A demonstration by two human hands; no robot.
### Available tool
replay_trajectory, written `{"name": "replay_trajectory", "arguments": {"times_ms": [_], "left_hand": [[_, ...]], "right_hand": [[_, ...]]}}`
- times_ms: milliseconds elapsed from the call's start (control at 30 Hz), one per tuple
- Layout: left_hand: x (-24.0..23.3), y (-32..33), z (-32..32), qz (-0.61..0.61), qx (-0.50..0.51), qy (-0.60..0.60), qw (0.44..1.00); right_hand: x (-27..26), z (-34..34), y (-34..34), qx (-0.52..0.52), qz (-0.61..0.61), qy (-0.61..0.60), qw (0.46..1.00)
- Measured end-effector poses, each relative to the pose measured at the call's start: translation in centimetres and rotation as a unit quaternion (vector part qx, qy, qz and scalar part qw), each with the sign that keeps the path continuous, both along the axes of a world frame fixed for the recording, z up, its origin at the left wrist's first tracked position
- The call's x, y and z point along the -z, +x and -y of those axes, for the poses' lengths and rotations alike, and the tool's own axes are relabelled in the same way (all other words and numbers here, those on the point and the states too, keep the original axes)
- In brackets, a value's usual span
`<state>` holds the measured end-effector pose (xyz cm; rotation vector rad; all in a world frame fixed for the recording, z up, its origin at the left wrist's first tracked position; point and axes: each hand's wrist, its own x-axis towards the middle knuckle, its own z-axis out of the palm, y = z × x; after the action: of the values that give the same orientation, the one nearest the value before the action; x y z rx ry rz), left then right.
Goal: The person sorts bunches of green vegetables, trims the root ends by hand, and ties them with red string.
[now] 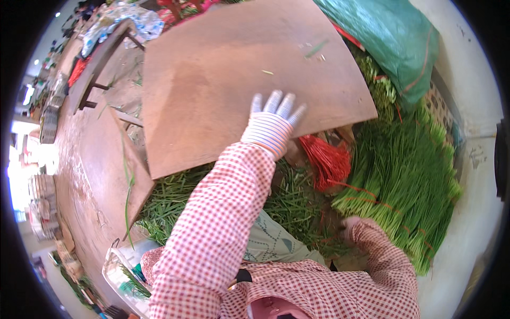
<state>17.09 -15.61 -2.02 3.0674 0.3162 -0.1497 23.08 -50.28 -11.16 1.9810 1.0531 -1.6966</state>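
Observation:
My left hand [275,119], in a striped glove, lies with its fingers spread over the near part of a brown wooden board [223,79]. Small green scraps lie on the board. My right hand [351,222] is low on the right, blurred and partly hidden by its checked sleeve. It is beside the pale stem ends of tied bundles of long green stalks [402,171]; whether it holds anything cannot be told. A bunch of red ties [328,161] hangs by the board's near right edge, between my hands.
Loose green leaves [295,199] cover the floor under the board. A second board [115,167] and a wooden bench [99,67] stand left. A white plastic crate [119,275] is at lower left. A green sack [398,48] and a white wall [478,239] bound the right.

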Motion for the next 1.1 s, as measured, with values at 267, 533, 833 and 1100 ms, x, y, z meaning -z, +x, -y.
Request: {"name": "replay_trajectory", "arguments": {"times_ms": [267,533,833,1100], "left_hand": [[-0.6,-6.6,-5.0,0.166,0.022,-0.213,0.963],[-3.5,-24.1,-6.1,0.311,-0.233,-0.232,0.892],[1.6,-36.2,3.6,0.392,-0.443,-0.262,0.763],[-1.5,-37.0,8.2,0.418,-0.434,-0.311,0.735]], "right_hand": [[-18.3,-29.6,7.8,-0.129,0.064,0.508,0.849],[-14.2,-53.2,9.3,-0.127,0.286,0.401,0.861],[-9.8,-49.5,7.0,0.214,0.037,0.502,0.837],[-12.3,-43.4,-2.1,-0.238,0.197,0.510,0.803]]}}
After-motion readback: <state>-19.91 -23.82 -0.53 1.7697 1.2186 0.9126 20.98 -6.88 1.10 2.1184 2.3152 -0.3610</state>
